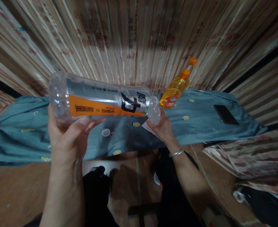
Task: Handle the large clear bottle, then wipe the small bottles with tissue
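Note:
My left hand (69, 132) is wrapped round the wide end of a large clear plastic bottle (98, 97). The bottle lies nearly level in the air above the cloth, its silver and orange label towards me. At its narrower right end is a rounded clear plastic piece (154, 114); whether it is part of the bottle I cannot tell. My right hand (163, 126) is closed on this piece, with some fingers hidden behind it. Just below the hand shows a white flat scrap (150, 128). A white round cap (106, 132) lies on the cloth under the bottle.
A pump bottle of orange liquid (174, 91) stands behind my right hand. A dark phone (225, 114) lies at the right on the teal patterned cloth (200, 126). Striped curtains (134, 41) hang behind, and a dark bag (264, 205) is on the floor at the right.

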`<state>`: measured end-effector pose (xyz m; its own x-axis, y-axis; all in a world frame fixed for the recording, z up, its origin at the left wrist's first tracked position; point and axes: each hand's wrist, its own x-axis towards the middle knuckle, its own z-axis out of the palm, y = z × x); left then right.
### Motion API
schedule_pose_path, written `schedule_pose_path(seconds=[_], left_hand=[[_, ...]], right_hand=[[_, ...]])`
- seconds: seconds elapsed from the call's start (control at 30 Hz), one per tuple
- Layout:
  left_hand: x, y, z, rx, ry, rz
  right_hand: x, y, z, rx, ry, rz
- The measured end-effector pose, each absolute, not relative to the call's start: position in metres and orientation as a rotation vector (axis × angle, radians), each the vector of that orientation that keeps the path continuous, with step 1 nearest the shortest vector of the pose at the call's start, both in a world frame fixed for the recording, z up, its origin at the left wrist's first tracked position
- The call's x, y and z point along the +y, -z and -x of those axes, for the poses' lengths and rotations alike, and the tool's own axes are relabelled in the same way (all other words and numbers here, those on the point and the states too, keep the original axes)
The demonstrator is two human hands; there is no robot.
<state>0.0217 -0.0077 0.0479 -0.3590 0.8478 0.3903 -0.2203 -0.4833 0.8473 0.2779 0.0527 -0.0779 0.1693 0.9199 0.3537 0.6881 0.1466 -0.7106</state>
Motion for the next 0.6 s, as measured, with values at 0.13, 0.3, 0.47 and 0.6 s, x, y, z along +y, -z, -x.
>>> schedule_pose_path(seconds=[0.13, 0.3, 0.47, 0.6], left_hand=[[-0.0069, -0.049, -0.0213, 0.925, -1.919, -1.076], [-0.0043, -0.0503, -0.0207, 0.937, -1.926, -1.032], [-0.004, -0.0501, -0.0215, 0.946, -1.927, -1.044], [-0.0055, -0.0507, -0.0217, 0.958, -1.922, -1.026]], right_hand=[[0.0529, 0.0786, -0.2784, -1.589, -0.339, 1.566], [0.0528, 0.0777, -0.2784, -1.578, -0.347, 1.575], [0.0532, 0.0779, -0.2786, -1.587, -0.343, 1.567], [0.0543, 0.0796, -0.2793, -1.594, -0.337, 1.555]])
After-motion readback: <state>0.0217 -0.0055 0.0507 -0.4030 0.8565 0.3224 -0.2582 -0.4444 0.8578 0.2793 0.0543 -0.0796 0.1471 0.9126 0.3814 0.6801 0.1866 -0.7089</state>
